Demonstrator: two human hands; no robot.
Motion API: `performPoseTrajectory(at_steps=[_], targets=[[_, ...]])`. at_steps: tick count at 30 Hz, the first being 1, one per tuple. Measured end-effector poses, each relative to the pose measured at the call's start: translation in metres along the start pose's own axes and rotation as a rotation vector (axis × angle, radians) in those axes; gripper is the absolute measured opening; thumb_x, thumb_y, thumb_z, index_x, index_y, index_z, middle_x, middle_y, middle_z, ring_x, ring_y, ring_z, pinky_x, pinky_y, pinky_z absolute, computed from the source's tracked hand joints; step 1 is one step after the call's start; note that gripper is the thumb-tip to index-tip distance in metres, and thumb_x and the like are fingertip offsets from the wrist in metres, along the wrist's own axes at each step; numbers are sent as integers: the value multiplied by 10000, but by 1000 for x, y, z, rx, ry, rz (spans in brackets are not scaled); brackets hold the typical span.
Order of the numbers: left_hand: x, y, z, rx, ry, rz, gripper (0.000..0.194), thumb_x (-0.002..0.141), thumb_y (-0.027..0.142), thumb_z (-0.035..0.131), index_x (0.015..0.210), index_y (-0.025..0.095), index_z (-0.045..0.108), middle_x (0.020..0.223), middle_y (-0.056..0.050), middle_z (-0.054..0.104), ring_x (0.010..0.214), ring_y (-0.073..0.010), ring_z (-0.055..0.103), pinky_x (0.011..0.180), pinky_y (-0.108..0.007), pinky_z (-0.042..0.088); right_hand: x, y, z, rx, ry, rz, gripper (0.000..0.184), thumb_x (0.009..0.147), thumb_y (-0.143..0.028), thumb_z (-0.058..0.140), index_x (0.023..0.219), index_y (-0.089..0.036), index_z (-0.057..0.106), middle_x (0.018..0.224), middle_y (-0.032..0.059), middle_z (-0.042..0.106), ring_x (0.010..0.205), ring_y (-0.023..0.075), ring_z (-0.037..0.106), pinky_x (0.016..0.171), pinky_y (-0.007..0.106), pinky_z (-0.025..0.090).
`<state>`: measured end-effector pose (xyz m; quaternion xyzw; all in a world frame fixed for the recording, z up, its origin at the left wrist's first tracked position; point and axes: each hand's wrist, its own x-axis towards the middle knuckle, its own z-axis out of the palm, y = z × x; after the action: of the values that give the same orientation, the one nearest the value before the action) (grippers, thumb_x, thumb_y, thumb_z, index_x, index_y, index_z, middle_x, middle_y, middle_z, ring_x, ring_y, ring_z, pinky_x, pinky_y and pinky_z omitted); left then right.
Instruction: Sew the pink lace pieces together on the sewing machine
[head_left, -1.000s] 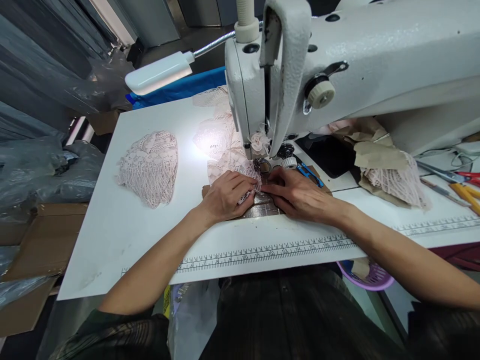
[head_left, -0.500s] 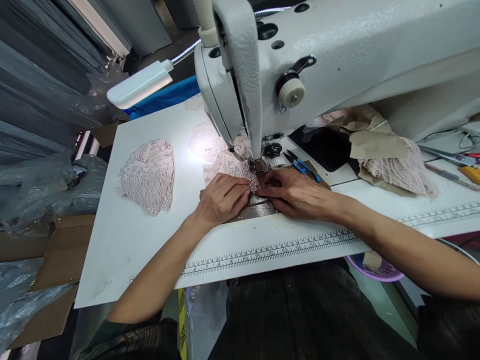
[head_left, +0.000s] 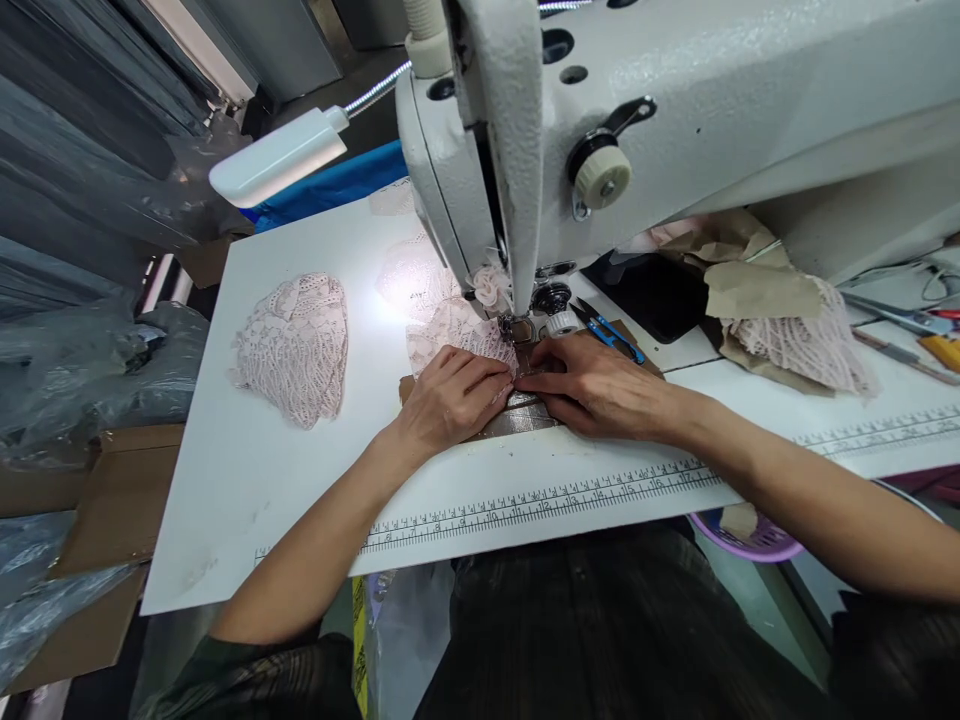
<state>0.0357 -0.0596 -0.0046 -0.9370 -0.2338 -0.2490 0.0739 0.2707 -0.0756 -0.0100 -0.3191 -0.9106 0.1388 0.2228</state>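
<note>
1. A moment ago a little lace showed between my left hand and my right hand; now the left fingertips have crept right and cover more of that gap

2. I take this as a small adjustment of the near edge, with the lace piece still at the presser foot; the slight shift of the whole view looks like my head turning

3. That lace piece lies on the table beneath the sewing machine, just left of the foot, its near edge running under my left fingers

4. My left fingers are drawn together, palm down, thumb tip close to the index tip, with the lace edge held there

5. My right index reaches left until its tip nearly meets the left one, thumb near the foot, other fingers curled below; I cannot tell whether they pinch any lace

6. Both wrists stay low, forearms angling in from either side over the ruler marks, hands flanking the metal plate

7. Another lace piece lies well apart on my left; the blue snips lie just beyond my right hand
</note>
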Motion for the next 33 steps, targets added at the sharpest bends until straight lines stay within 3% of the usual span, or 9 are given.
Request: performPoseTrajectory(at_steps=[6, 13, 17, 23, 33], targets=[[-4, -2, 4, -104, 12, -41, 56, 889, 195, 638, 916, 162, 674, 969, -45, 742, 793, -155, 667, 694, -313, 501, 0, 3, -4, 93, -7, 4, 362, 892, -176, 517, 1207, -215, 691, 1121, 130, 610, 998, 244, 580, 898, 423, 491], [-6, -2, 5, -85, 18, -22, 81, 914, 188, 608, 929, 163, 683, 971, -49, 742, 786, -154, 661, 664, -307, 486, 1, 11, -1, 149, 174, 134, 378, 889, -130, 468, 1198, -151, 685, 1037, 100, 671, 939, 197, 621, 856, 337, 521], [-8, -2, 5, -68, -1, -9, 108, 932, 187, 577, 958, 167, 680, 996, -59, 733, 820, -157, 665, 676, -315, 489, 0, 11, 7, 96, 133, 112, 390, 903, -156, 463, 1231, -163, 676, 1101, 132, 603, 972, 210, 600, 887, 373, 518], [-7, 0, 5, -41, 16, -2, 101, 936, 176, 569, 955, 171, 668, 1012, -72, 717, 867, -163, 666, 718, -331, 517, -1, 10, 8, 30, 51, 70, 446, 902, -136, 464, 1290, -271, 639, 1084, 106, 531, 958, 210, 561, 885, 414, 522], [-5, 1, 3, -29, -5, 1, 119, 942, 175, 550, 954, 185, 669, 983, -52, 733, 821, -158, 666, 735, -343, 503, -1, 11, 9, 4, 42, 46, 426, 911, -133, 458, 1275, -247, 647, 1105, 112, 517, 961, 210, 550, 880, 412, 520]])
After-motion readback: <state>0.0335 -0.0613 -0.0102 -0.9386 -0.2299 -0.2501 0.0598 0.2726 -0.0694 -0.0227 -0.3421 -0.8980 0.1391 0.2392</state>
